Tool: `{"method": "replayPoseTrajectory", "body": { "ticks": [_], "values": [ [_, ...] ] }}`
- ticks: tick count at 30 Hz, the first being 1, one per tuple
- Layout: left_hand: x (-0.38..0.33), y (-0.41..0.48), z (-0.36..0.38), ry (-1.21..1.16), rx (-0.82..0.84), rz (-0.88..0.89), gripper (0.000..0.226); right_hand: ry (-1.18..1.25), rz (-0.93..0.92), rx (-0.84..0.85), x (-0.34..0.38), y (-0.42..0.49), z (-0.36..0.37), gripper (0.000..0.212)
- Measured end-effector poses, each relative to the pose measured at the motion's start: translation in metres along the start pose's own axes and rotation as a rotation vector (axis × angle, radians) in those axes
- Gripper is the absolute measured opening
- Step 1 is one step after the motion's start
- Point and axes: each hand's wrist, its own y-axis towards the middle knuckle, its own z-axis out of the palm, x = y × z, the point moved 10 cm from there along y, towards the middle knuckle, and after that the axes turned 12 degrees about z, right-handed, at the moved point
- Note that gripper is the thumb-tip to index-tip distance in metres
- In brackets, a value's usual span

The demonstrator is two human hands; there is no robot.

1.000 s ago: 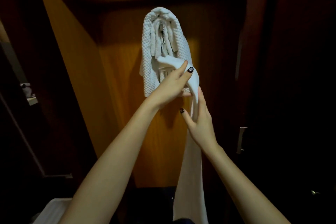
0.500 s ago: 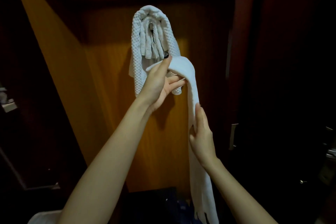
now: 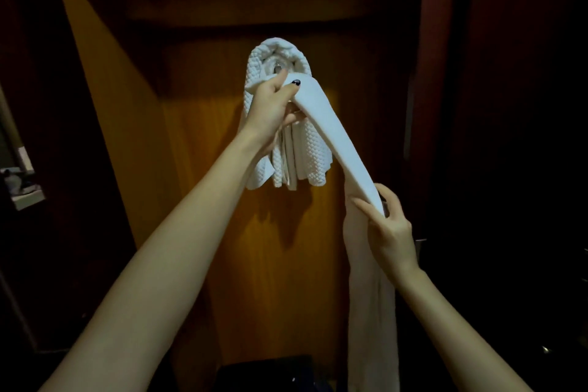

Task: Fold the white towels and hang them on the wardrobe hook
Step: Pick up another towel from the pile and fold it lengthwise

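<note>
A waffle-textured white towel [image 3: 313, 149] hangs folded over the metal hook [image 3: 277, 67] on the wardrobe's wooden back panel. A second, smooth white towel [image 3: 337, 137] is folded into a long narrow strip. My left hand [image 3: 273, 108] grips the strip's upper end just below the hook, in front of the hung towel. My right hand [image 3: 389, 226] pinches the strip lower down to the right, and the rest of the strip hangs down past my right forearm. The strip runs taut and slanted between both hands.
The wooden back panel [image 3: 222, 200] of the wardrobe is lit orange in the middle. Dark door panels [image 3: 496, 137] stand at the right with a metal handle [image 3: 420, 242]. A shelf with small items [image 3: 19, 184] shows at the far left. A dark object [image 3: 267, 372] sits at the bottom.
My left hand has lifted the strip's end up to the hook. My right hand has slid down and rightward along the strip, pulling it out at a slant.
</note>
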Motion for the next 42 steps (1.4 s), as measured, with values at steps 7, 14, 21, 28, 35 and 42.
{"method": "replayPoseTrajectory", "body": {
  "ticks": [7,14,21,28,35,42],
  "values": [
    [-0.028,0.041,-0.012,-0.135,-0.082,0.065,0.051,0.020,0.114,-0.091,0.008,0.039,-0.020,0.040],
    [-0.034,0.050,-0.004,-0.215,-0.070,0.087,0.054,0.174,0.274,-0.127,0.014,0.035,-0.003,0.029],
    [-0.037,0.044,0.007,-0.225,-0.004,0.095,0.056,0.003,0.403,-0.086,0.009,0.013,0.038,0.029],
    [-0.034,0.036,0.004,-0.222,-0.032,0.069,0.060,0.089,0.418,-0.044,0.017,-0.002,0.064,0.023],
    [-0.033,0.030,0.003,-0.192,-0.039,0.049,0.063,0.247,0.400,0.008,0.029,-0.007,0.075,0.050],
    [-0.041,0.034,0.001,-0.071,-0.053,0.105,0.064,0.063,0.457,-0.131,0.017,-0.003,0.062,0.043]
  ]
}}
